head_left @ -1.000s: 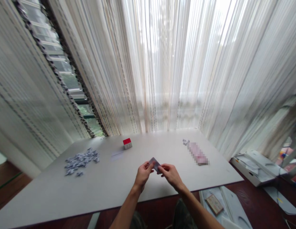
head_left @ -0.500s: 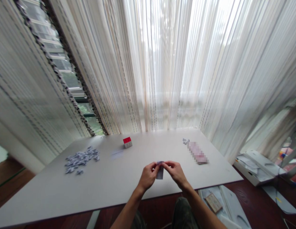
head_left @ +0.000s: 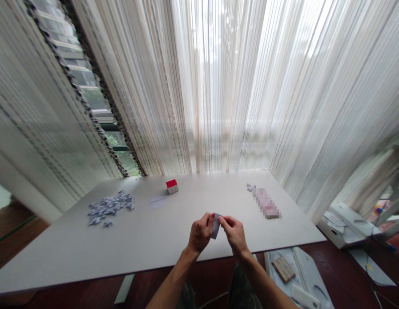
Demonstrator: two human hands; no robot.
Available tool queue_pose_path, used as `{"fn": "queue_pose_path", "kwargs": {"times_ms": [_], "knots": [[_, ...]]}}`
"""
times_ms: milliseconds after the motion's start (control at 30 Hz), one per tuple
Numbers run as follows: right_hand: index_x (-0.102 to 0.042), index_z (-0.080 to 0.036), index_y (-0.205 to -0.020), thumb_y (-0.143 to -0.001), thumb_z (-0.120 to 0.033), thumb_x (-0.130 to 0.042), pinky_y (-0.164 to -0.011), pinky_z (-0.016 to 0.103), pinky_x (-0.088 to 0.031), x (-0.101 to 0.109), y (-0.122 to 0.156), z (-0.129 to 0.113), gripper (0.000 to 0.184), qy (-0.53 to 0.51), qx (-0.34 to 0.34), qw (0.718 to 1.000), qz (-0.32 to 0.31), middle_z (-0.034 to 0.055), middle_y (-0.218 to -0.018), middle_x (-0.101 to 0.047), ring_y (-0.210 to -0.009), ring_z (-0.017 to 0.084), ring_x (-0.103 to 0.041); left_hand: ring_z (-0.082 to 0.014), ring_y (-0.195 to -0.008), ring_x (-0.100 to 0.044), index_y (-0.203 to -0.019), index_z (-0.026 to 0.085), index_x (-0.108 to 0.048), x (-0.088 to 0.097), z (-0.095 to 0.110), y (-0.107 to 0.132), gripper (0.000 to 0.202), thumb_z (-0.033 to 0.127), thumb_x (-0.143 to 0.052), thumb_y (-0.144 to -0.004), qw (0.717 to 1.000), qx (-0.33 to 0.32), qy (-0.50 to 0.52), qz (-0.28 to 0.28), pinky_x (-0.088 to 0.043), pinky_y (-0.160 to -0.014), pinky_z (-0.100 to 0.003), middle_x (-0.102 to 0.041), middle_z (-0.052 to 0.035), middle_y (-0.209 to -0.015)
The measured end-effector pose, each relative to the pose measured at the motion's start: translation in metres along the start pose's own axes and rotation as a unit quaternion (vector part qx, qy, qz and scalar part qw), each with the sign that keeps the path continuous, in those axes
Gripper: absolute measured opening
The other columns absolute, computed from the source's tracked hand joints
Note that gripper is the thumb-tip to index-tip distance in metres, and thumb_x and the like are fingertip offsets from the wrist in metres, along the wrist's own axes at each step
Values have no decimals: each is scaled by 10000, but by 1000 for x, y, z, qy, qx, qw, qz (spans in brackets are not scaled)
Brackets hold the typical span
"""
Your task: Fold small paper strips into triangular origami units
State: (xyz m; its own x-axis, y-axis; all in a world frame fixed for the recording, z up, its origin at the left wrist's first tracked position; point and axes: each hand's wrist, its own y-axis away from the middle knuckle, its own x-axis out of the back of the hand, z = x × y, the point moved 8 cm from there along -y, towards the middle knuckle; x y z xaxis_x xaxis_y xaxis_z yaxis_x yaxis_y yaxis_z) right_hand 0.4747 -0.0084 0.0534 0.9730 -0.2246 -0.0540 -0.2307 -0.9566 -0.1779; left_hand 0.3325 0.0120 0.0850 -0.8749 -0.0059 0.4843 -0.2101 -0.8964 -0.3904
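A small strip of pale paper point(head_left: 215, 227) is held up over the front part of the white table, between my two hands. My left hand point(head_left: 200, 231) grips its left side, thumb and fingers pressed together. At its upper right edge, my right hand point(head_left: 233, 232) pinches the paper with thumb and forefinger. Far to the left lies a pile of small folded paper pieces point(head_left: 111, 208). Flat paper strips point(head_left: 158, 202) rest between that pile and a red-topped white cube point(head_left: 172, 186).
The white table point(head_left: 138, 249) reaches back to sheer curtains point(head_left: 215, 107). On its right lie a blurred-out pinkish item point(head_left: 266, 203) and a few folded papers point(head_left: 250, 187). Below the right front edge, a white container point(head_left: 307, 274) holds a small wooden box point(head_left: 283, 269).
The paper has tilted, its lower end staying near my left hand. My left hand has turned and closed further round it, while my right fingers have shifted slightly along its upper edge.
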Motion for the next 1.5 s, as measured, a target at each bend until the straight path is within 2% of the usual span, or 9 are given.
{"fn": "queue_pose_path", "kwargs": {"times_ms": [200, 367, 600, 833, 1000, 1133, 1267, 1400, 1500], "knots": [[-751, -147, -870, -789, -465, -647, -654, 288, -475, -5, -3, 4, 344, -16, -12, 1000, -16, 67, -765, -712, -744, 213, -623, -126, -484, -491, -759, 177, -641, -1, -6, -1, 387, 483, -450, -900, 996, 51, 75, 9, -349, -472, -211, -582, -3, -552], [-743, -139, -885, -791, -487, -637, -625, 286, -475, 1, -9, 6, 375, -12, -11, 1000, -8, 66, -736, -705, -703, 205, -620, -129, -485, -542, -880, 159, -651, -15, -14, 5, 418, 537, -470, -875, 976, 93, 185, -61, -418, -436, -202, -622, -13, -615], [-731, -151, -934, -761, -469, -678, -655, 294, -489, -8, -11, 1, 366, -21, -14, 990, -138, 80, -849, -727, -769, 216, -647, -139, -493, -589, -984, 129, -633, -14, -23, 5, 426, 521, -525, -858, 961, 112, 246, -53, -478, -457, -226, -653, -33, -651], [-735, -128, -911, -742, -457, -690, -575, 276, -465, 9, -20, 3, 373, -7, -33, 992, -123, 88, -788, -723, -660, 183, -620, -168, -580, -649, -1045, 116, -611, -16, -24, 6, 422, 490, -534, -865, 950, 103, 274, -111, -505, -528, -264, -670, -54, -719], [-743, -134, -873, -762, -450, -668, -583, 266, -458, 9, -19, 4, 343, 6, -33, 991, -133, 77, -774, -720, -658, 174, -613, -176, -629, -653, -966, 114, -658, -12, -22, 5, 382, 468, -578, -847, 956, 97, 250, -121, -521, -609, -284, -687, -64, -716], [-746, -136, -807, -775, -457, -655, -596, 259, -452, 3, -13, 2, 336, 29, -31, 987, -158, 57, -718, -710, -652, 173, -615, -196, -662, -661, -1007, 119, -652, -13, -26, 5, 401, 477, -571, -845, 957, 112, 243, -110, -530, -568, -283, -706, -80, -779], [-745, -149, -881, -797, -469, -634, -638, 266, -469, -3, -12, 0, 350, 31, -6, 986, -166, 64, -801, -731, -730, 198, -642, -200, -693, -662, -943, 129, -672, -11, -30, 3, 366, 463, -545, -863, 969, 91, 212, -89, -534, -594, -282, -712, -80, -803], [-756, -163, -875, -816, -464, -607, -676, 291, -490, -2, -18, 14, 341, 84, 16, 988, -125, 77, -813, -746, -758, 227, -665, -191, -592, -644, -800, 150, -673, -12, -46, 7, 368, 478, -519, -869, 986, 101, 108, -76, -497, -553, -271, -687, -55, -664], [-770, -186, -812, -804, -407, -624, -674, 294, -491, -4, -24, 32, 265, 187, 18, 976, -113, 75, -772, -750, -710, 226, -672, -205, -655, -647, -807, 184, -668, -3, -50, 12, 293, 442, -541, -864, 998, 58, -29, -27, -497, -643, -305, -691, -53, -709]]}}
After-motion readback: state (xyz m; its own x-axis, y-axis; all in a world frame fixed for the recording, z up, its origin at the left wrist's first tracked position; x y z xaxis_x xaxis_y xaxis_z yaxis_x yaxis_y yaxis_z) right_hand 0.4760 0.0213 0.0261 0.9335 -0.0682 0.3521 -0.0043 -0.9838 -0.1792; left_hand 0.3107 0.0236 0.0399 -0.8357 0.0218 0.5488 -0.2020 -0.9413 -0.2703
